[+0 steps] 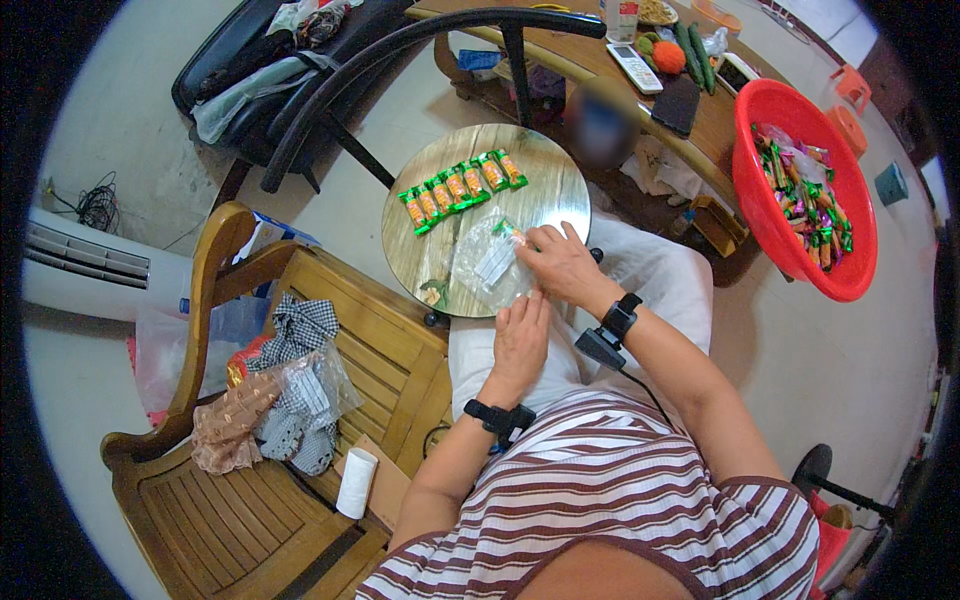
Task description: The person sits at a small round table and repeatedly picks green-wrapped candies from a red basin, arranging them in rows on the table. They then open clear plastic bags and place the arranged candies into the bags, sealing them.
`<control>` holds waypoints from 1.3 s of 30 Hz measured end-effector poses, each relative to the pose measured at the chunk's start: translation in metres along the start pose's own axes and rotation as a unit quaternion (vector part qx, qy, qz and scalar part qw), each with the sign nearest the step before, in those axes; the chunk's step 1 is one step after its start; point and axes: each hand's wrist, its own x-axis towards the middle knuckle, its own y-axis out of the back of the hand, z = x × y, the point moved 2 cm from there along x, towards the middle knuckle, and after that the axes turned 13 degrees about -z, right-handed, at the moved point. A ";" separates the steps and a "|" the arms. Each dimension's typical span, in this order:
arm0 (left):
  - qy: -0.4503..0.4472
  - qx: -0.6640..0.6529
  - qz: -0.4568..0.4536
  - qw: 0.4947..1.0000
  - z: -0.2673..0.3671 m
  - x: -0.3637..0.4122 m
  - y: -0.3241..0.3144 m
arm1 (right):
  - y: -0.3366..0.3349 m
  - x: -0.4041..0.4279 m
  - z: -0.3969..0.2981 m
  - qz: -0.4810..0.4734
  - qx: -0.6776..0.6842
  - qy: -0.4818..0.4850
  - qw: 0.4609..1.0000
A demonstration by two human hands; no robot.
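A clear plastic bag (480, 259) with a white printed panel lies on a small round table (405, 270) with a wood-and-flower pattern. My right hand (564, 266) lies over the bag's right side, its fingers bent beside a green-and-orange snack packet (507, 228). Whether that packet is inside the bag or under it, I cannot tell. At the bag's near edge, my left hand (523, 330) has its fingertips on the plastic, thumb hidden. Several wrapped snack packets (456, 184) form a slanted row on the table's far half.
To the right, a red basin (802, 187) holds many wrapped snacks (814, 206). A wooden table (705, 127) stands beyond, with a remote control (634, 67) and cucumbers (697, 56). Fabric items (300, 397) and a white roll (357, 482) rest on the wooden bench (375, 330). A black curved chair rail (420, 37) arches behind.
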 end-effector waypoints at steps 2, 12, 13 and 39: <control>0.000 0.004 0.000 1.000 0.000 0.000 -0.001 | 0.000 0.005 -0.001 -0.004 -0.017 -0.004 1.000; 0.001 -0.029 -0.012 1.000 0.000 -0.004 0.001 | 0.006 0.003 0.000 0.000 0.053 0.003 0.999; 0.006 -0.044 -0.008 0.999 0.000 -0.005 0.001 | 0.007 0.001 0.000 -0.005 0.068 0.003 0.998; 0.049 -0.038 -0.054 0.997 -0.002 0.004 -0.007 | 0.000 -0.031 -0.026 0.085 0.179 0.046 0.979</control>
